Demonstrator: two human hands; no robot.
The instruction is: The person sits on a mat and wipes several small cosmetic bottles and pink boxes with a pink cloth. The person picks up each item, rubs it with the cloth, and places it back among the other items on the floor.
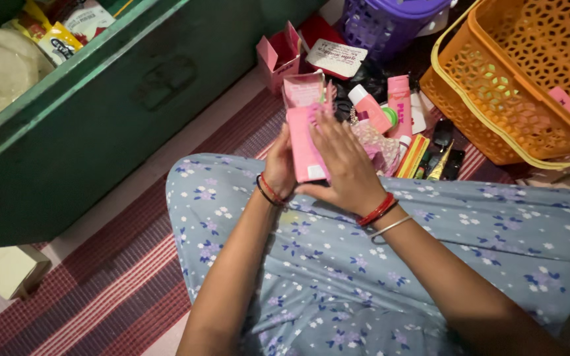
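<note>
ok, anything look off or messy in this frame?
Yes. A heap of pink tubes, a bottle and small packets lies loose on the floor mat beside the orange basket, not in it. A pink carton behind sits open. Both the left hand and the right hand hold a pink box with its top flap open.
</note>
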